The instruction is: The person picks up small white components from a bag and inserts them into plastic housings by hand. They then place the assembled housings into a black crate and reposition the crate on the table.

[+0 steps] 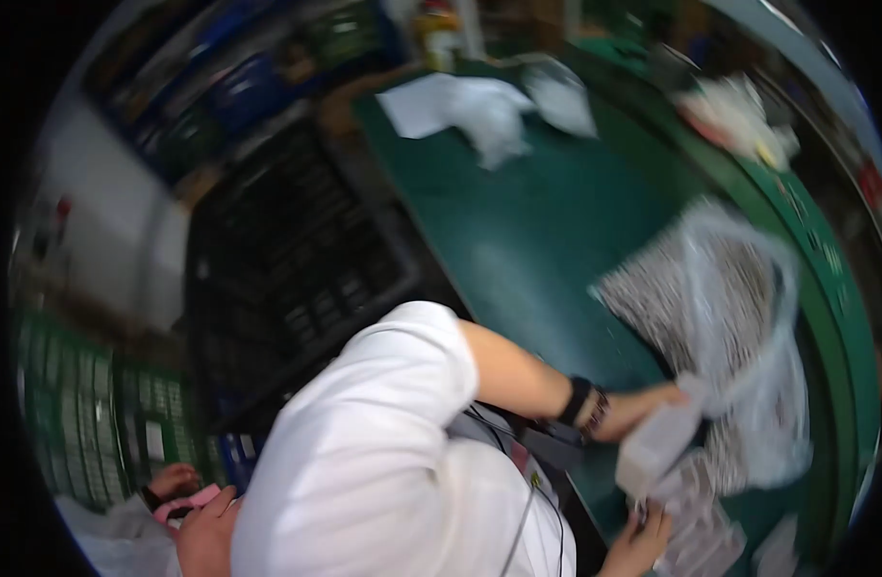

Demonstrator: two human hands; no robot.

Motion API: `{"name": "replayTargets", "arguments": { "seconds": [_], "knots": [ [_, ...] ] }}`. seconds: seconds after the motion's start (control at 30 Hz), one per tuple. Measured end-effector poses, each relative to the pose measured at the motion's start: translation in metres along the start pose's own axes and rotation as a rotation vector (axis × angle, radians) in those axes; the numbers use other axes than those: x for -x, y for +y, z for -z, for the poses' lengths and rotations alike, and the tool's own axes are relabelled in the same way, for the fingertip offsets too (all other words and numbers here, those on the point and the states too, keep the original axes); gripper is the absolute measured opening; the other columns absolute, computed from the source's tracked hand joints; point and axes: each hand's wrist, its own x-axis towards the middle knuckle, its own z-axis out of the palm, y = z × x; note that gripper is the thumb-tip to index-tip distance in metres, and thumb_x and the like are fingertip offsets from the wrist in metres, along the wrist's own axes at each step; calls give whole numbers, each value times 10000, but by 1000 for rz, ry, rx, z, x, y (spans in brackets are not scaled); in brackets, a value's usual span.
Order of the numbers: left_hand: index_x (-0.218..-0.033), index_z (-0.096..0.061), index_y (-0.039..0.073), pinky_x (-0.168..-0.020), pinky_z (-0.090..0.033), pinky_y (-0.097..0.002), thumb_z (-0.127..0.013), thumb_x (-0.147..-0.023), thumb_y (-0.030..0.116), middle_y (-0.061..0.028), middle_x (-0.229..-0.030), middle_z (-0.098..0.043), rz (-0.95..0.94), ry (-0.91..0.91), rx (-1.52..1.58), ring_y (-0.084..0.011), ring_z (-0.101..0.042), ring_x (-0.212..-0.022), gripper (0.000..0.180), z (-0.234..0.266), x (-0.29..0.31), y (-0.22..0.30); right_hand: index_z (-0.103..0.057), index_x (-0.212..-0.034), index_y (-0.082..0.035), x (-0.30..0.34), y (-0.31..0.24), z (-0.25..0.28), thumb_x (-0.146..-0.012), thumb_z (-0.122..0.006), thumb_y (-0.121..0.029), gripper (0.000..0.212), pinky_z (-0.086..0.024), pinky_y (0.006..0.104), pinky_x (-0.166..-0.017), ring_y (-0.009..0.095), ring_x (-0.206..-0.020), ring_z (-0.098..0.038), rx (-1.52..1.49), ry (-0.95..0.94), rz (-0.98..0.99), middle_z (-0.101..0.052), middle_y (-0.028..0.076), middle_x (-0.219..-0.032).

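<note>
My left hand [643, 408], with dark bands at its wrist, grips a translucent plastic box [660, 444] at its upper end. Below it, my right hand [639, 546] has its fingers bent together near the box's lower end. A small dark thing shows at those fingertips, too blurred to name. Beside the box lies a large clear plastic bag [744, 288] full of many thin, greyish-brown pieces. More translucent boxes [701, 534] are heaped to the right of my right hand.
The green table [518, 260] carries white sheets and plastic bags [489, 115] at its far end. Black crates [287, 240] stand left of it, with green crates [66, 413] farther left. At lower left, another person's hands [205, 529] are near something pink.
</note>
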Motion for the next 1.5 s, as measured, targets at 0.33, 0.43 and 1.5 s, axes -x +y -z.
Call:
{"name": "replayTargets", "arguments": {
  "seconds": [0.33, 0.43, 1.5],
  "knots": [
    [-1330, -342, 6, -956, -374, -281, -436, -954, 179, -128, -1317, -447, -175, 353, -841, -189, -468, -1137, 425, 23, 21, 1, -607, -1022, -71, -8, -4, 15, -701, -693, -184, 351, -391, 390, -701, 314, -808, -503, -121, 18, -83, -529, 108, -864],
    [-1331, -333, 15, -880, -419, -295, -516, -913, 170, -161, -1223, -496, -253, 346, -1132, -218, -532, -1021, 482, 27, 34, 3, -610, -1020, -75, -4, -1, 16, -695, -694, -175, 350, -390, 378, -694, 302, -809, -507, -115, 54, -84, -531, 97, -858],
    [-1153, -517, 19, -810, -463, -370, -661, -785, 272, -140, -1062, -580, -309, 1625, -1939, -311, -565, -946, 470, 19, 307, 74, -563, -1120, -45, -92, -159, -63, -796, -622, -132, 341, -397, 401, -793, 333, -918, -502, -157, -670, 827, -528, 144, -1004]
  ]
}}
